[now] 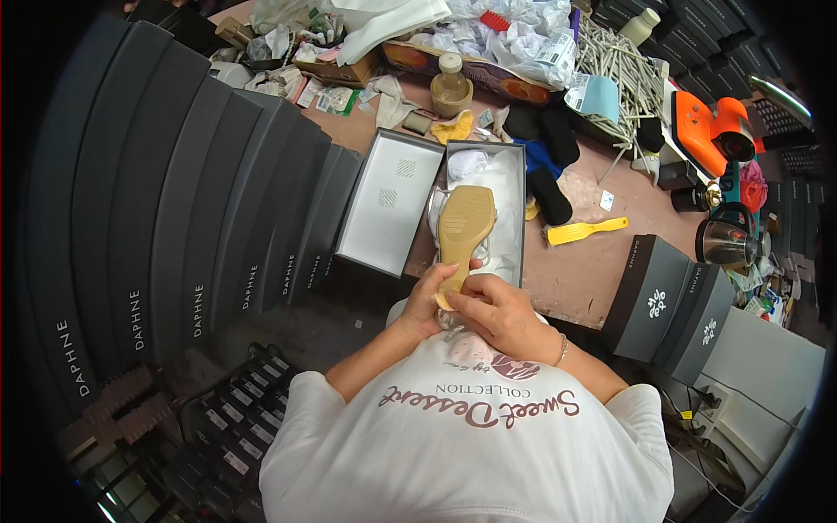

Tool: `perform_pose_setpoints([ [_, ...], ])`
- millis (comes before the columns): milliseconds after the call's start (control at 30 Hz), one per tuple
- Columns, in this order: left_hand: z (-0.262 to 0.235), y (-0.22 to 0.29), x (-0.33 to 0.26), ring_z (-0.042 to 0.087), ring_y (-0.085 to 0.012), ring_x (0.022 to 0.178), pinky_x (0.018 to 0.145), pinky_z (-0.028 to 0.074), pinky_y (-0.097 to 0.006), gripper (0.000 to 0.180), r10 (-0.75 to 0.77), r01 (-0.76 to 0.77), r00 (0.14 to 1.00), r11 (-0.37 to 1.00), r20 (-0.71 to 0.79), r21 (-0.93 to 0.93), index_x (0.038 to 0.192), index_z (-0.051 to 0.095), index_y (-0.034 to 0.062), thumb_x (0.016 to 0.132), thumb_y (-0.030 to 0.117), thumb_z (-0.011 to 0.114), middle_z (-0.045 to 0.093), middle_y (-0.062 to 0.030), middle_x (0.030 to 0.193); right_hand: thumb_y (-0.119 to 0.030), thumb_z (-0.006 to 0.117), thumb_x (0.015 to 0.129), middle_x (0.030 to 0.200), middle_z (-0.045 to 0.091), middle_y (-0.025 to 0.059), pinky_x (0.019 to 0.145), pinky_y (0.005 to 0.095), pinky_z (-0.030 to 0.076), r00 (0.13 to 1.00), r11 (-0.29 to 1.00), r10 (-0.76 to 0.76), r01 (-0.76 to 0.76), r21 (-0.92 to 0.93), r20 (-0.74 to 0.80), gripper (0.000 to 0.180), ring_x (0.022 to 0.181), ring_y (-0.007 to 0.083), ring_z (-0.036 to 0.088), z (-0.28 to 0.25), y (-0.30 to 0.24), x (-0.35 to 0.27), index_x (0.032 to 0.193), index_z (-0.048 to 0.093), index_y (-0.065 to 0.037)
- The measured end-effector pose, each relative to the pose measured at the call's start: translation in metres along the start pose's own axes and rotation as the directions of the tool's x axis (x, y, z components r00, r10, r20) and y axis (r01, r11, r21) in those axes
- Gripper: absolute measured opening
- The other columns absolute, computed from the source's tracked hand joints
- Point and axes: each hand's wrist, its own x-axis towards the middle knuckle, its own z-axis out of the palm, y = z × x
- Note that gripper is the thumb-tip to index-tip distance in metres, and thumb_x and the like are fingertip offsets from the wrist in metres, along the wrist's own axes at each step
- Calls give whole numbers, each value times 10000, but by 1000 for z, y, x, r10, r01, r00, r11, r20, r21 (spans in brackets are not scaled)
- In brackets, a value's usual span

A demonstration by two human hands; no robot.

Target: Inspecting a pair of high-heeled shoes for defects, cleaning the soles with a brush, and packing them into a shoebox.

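Observation:
A sandal (466, 218) is held sole up above an open grey shoe box (521, 205), its tan sole facing me and its toe pointing away. My left hand (425, 296) is closed around the narrow heel end from the left side. Close against that same end, my right hand (501, 312) has its fingers curled and pressed together. A small yellowish piece (444, 302) shows at the right fingertips; I cannot tell whether it belongs to the heel or is a separate scrap. White tissue paper (503, 248) lines the box, with a white wad (467, 166) at its far end.
The box lid (384, 209) lies to the left. Tall stacks of dark shoe boxes (183, 200) stand further left. On the table are a yellow shoehorn-like tool (588, 230), black-and-blue cloths (551, 144), a jar (451, 87), an orange device (697, 131) and a glass kettle (728, 240).

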Motion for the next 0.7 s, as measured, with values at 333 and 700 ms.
perform_pose_setpoints([
  [333, -13, -1, 2, 525, -170, 688, 613, 473, -265, 317, 6, 46, 991, 921, 131, -386, 1109, 550, 31, 912, 277, 515, 554, -62, 838, -26, 675, 777, 903, 557, 100, 630, 328, 499, 998, 998, 66, -65, 11, -6, 239, 743, 251, 600, 5, 12, -21, 1013, 639, -31],
  [700, 18, 6, -6, 606, -168, 761, 679, 522, -299, 345, 120, -120, 984, 993, -129, 11, 1135, 544, 2, 891, 245, 526, 596, -93, 877, -16, 690, 802, 923, 558, 89, 645, 276, 486, 960, 932, 245, -194, 306, -136, 232, 758, 186, 587, -7, 12, -8, 1028, 640, -6],
])
